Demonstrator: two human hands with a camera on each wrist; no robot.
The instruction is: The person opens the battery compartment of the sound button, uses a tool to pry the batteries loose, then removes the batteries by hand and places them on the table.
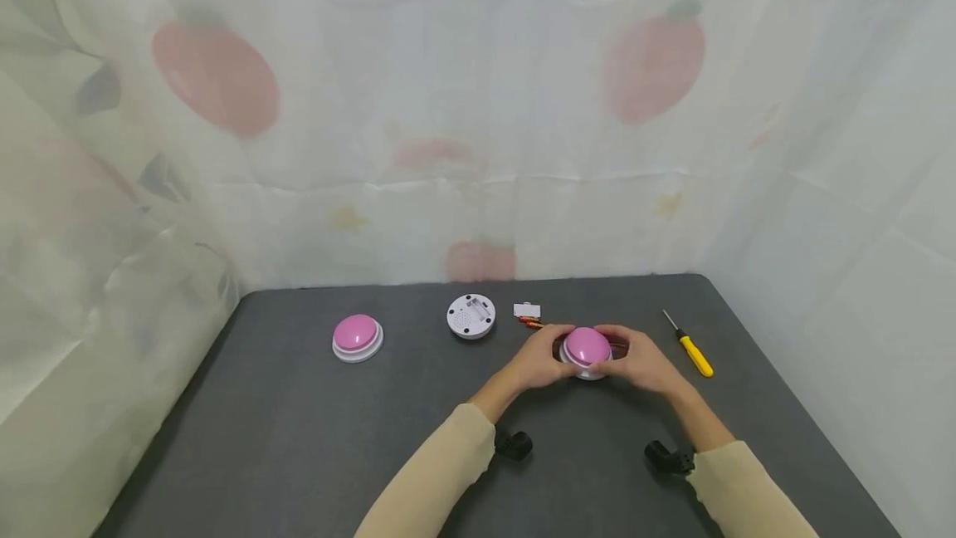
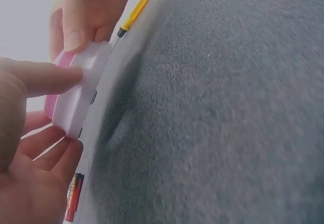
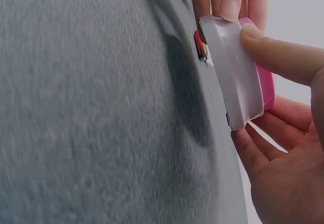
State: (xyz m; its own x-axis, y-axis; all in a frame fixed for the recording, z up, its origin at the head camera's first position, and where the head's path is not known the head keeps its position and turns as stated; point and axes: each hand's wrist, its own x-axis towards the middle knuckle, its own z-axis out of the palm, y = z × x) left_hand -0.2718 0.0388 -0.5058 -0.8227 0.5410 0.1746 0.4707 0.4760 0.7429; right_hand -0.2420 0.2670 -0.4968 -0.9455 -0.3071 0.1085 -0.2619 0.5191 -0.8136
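Both hands hold one round push button (image 1: pixel 587 347) with a pink domed top and a white base. Its base is just off the dark table, with a shadow below it in both wrist views. My left hand (image 1: pixel 539 358) grips the left side, thumb on the white rim (image 2: pixel 83 89) and fingers round the far edge. From the other side my right hand (image 1: pixel 644 359) grips the same button, its thumb pressing the white side (image 3: pixel 235 67) and its fingers at the base. Small dark feet show under the base.
A second pink button (image 1: pixel 356 336) stands at the left. An upturned white button (image 1: pixel 471 316) shows its open battery compartment. Near it lie a white cover (image 1: pixel 527 310) and red-orange batteries (image 1: pixel 532 322). A yellow-handled screwdriver (image 1: pixel 695 355) lies at the right. Printed curtains surround the table (image 1: pixel 261 438).
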